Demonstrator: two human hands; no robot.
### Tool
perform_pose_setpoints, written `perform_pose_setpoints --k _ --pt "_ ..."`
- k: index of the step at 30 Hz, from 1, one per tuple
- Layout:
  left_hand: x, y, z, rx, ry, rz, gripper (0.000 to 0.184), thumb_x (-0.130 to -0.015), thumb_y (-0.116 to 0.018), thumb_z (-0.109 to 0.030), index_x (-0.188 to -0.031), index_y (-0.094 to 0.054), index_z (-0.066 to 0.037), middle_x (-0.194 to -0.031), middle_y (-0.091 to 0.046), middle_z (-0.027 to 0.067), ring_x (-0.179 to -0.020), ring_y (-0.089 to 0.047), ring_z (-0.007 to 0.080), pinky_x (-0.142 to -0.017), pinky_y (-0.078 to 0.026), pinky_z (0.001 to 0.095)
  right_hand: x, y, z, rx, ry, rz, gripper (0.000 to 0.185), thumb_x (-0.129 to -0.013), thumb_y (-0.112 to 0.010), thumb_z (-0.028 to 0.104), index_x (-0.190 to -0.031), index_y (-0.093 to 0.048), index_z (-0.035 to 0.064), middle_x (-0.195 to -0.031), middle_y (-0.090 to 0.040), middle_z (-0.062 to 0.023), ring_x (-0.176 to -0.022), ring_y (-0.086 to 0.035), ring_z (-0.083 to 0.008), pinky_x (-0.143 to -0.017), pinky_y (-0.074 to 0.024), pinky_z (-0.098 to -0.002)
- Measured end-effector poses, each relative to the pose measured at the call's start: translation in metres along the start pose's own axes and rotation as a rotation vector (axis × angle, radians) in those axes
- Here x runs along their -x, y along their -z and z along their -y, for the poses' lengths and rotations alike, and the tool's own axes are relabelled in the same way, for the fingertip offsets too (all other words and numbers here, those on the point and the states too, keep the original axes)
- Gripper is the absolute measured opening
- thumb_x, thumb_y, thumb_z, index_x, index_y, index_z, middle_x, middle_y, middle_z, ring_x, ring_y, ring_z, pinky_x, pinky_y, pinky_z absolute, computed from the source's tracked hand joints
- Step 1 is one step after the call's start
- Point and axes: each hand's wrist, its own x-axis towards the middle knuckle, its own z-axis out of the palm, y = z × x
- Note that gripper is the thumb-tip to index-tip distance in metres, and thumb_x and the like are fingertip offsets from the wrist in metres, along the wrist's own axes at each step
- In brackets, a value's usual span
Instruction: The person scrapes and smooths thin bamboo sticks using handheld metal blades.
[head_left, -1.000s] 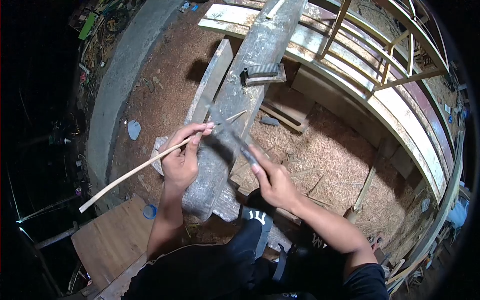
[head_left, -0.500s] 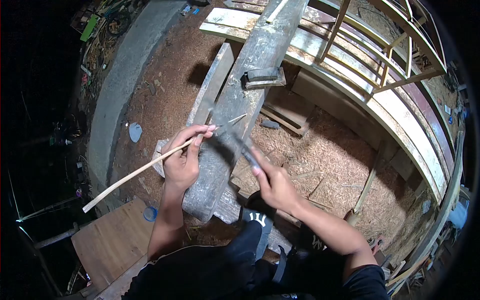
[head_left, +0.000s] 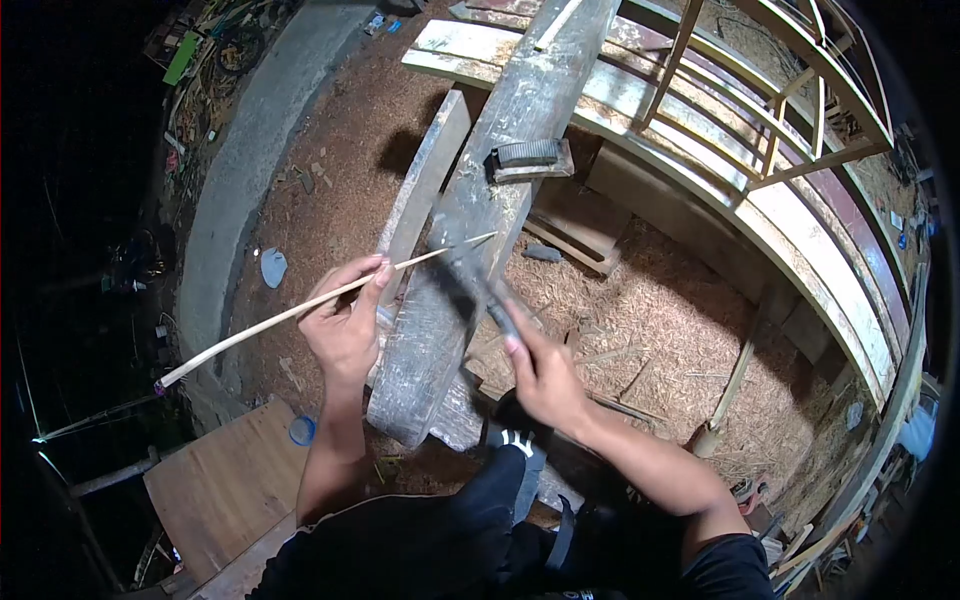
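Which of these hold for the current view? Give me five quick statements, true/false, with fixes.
1. The left hand holds a thin wooden stick. True.
2. Both hands wear gloves. False: both are bare.
3. The right hand grips a tool, its far end blurred. True.
4. A dark ribbed block rests on the weathered plank. True.
5. Only bare concrete shows on the image-right side of the plank, below the block. False: wood shavings are strewn there.
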Motion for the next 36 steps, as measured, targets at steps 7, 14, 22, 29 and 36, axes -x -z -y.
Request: perform_pose_setpoints --k 7,14,22,29,36 --pt "0.002 0.001 -0.007 -0.115 -0.135 0.061 0.015 -0.083 -0.075 0.008 -0.097 -0.075 0.003 -0.092 -0.075 0.0108 -0.087 -0.069 0.0142 -0.078 -0.054 0.0258 -0.003 -0.009 0.006 0.043 0.114 -0.027 0.052 -0.102 -0.052 0.011 -0.151 -0.042 0.0000 -0.086 -0.070 -0.0262 -0.076 -0.072 -0.0344 -0.076 -0.0560 -0.0437" --pt "0.003 -0.005 -0.020 -0.071 -0.191 0.119 0.013 -0.086 -0.072 0.010 -0.098 -0.074 0.005 -0.094 -0.073 0.0127 -0.086 -0.071 0.0163 -0.078 -0.056 0.0269 -0.013 0.001 0.025 -0.008 -0.342 0.036 0.056 -0.100 -0.055 0.010 -0.153 -0.038 0.0020 -0.106 -0.069 -0.0314 -0.100 -0.071 -0.0396 -0.096 -0.0510 -0.0430" --pt "0.003 -0.008 -0.024 -0.091 -0.189 0.104 0.014 -0.085 -0.071 0.013 -0.096 -0.074 0.006 -0.092 -0.073 0.0133 -0.086 -0.071 0.0164 -0.078 -0.057 0.0273 -0.013 -0.007 0.007 0.040 -0.219 0.002 0.052 -0.103 -0.050 0.013 -0.152 -0.040 0.0020 -0.086 -0.069 -0.0241 -0.081 -0.072 -0.0334 -0.080 -0.0554 -0.0399" --pt "0.003 -0.010 -0.021 -0.033 -0.176 0.071 0.013 -0.085 -0.072 0.013 -0.096 -0.074 0.006 -0.092 -0.073 0.0127 -0.085 -0.071 0.0161 -0.077 -0.057 0.0266 -0.008 -0.011 -0.002 -0.020 -0.070 -0.048 0.049 -0.103 -0.051 0.013 -0.150 -0.043 0.0005 -0.093 -0.069 -0.0265 -0.088 -0.072 -0.0375 -0.084 -0.0533 -0.0406" --pt "0.001 -0.013 -0.020 -0.060 -0.165 0.042 0.013 -0.085 -0.072 0.013 -0.096 -0.074 0.007 -0.090 -0.072 0.0127 -0.082 -0.071 0.0163 -0.075 -0.057 0.0264 -0.015 0.001 0.013 -0.004 -0.280 0.030 0.049 -0.103 -0.051 0.013 -0.150 -0.042 0.0011 -0.106 -0.067 -0.0323 -0.091 -0.071 -0.0387 -0.088 -0.0531 -0.0429"
